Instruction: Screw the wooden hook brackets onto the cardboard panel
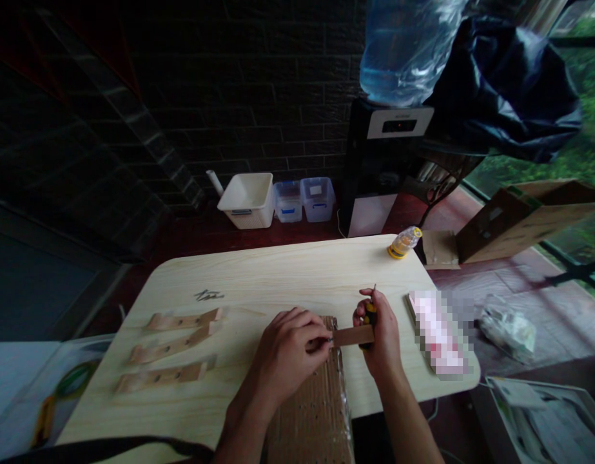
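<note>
My right hand (pixel 381 328) is closed around a yellow-and-black screwdriver (pixel 369 314), its metal tip pointing up and away. The same hand also grips the right end of a flat brown strip (pixel 351 336). At the strip's left end, the fingertips of my left hand (pixel 294 338) pinch a small dark piece that looks like a screw; the fingers partly hide it. Both hands are above a long cardboard block (pixel 309 412) with small holes in its top, wrapped in clear film along its edge.
Several brown strips (pixel 162 379) lie at the table's left, near a few thin dark screw-like pieces (pixel 209 295). A clear bottle with yellow ends (pixel 404 243) stands at the far right corner. A blurred-out flat item (pixel 437 335) lies on the right edge. Plastic bins (pixel 249 200) and a water dispenser (pixel 374 167) stand beyond.
</note>
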Demonstrator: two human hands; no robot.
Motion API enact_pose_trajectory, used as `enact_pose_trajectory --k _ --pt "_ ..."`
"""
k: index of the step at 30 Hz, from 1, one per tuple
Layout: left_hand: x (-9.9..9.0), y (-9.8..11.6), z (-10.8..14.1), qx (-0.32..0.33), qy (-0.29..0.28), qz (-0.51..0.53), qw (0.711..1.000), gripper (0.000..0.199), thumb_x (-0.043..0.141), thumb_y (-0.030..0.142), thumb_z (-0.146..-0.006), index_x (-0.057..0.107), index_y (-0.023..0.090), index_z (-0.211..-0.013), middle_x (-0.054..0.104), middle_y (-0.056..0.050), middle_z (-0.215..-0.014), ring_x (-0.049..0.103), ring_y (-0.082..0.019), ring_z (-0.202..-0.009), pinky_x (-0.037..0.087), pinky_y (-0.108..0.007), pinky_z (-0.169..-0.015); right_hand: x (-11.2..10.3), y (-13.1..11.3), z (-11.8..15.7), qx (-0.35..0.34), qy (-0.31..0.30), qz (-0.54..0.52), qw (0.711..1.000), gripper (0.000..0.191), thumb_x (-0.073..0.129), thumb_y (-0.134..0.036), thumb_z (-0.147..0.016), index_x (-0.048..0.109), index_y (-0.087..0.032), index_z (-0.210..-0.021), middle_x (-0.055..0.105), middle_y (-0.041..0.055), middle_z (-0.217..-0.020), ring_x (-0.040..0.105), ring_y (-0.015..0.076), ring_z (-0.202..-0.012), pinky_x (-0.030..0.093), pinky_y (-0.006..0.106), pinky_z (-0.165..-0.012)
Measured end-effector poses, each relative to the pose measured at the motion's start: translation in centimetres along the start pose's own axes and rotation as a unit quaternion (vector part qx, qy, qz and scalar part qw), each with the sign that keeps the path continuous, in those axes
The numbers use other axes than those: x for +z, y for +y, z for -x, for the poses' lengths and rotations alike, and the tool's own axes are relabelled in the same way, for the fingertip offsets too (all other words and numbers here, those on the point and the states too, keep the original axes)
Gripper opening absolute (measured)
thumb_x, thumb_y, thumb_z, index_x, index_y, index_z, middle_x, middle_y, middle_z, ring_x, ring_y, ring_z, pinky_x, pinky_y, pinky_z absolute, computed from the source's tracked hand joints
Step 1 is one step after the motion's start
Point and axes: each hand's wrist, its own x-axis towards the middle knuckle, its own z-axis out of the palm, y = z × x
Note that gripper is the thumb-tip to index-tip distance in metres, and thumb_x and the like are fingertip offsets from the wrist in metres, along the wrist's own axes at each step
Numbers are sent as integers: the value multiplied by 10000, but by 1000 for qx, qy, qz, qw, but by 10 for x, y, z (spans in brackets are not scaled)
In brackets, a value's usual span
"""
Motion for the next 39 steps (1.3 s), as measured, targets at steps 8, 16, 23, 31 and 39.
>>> enact_pose_trajectory --k 8,16,23,31,39 --pt "0 0 1 10 2 -14 1000 186 740 124 -767 729 296 -836 716 31 -893 634 -203 -869 501 -403 -796 3 -2 2 0 0 -12 1000 349 666 -549 -837 659 -217 -947 560 -47 -633 503 91 -511 397 200 -464" --pt "-3 3 -2 15 1 -41 999 169 749 143 -774 729 300 -831 722 51 -897 636 -189 -876 398 -523 -1018 4 -1 2 7 9 -15 1000 333 676 -538 -827 658 -223 -934 557 -52 -628 496 90 -505 394 199 -459" --pt "-2 10 -4 6 -2 -54 999 128 725 166 -812 722 293 -794 726 59 -852 621 -188 -864 319 -557 -1089 3 -1 1 1 5 -15 1000 341 662 -541 -839 660 -221 -955 559 -55 -640 498 88 -517 402 198 -475" --pt "3 -1 -2 -12 -44 -19 999 128 703 169 -834 736 288 -869 730 34 -886 613 -200 -882 474 -380 -810 0 0 -1 1 -6 -1 1000 359 634 -553 -857 646 -212 -970 562 -52 -645 508 93 -518 402 200 -475" --pt "2 0 -2 -17 -42 1 999 138 696 162 -836 744 285 -876 730 30 -898 616 -192 -886 485 -367 -806 -17 -15 -4 -89 36 87 992 351 584 -548 -901 645 -217 -1000 546 -46 -677 481 89 -521 355 192 -442"
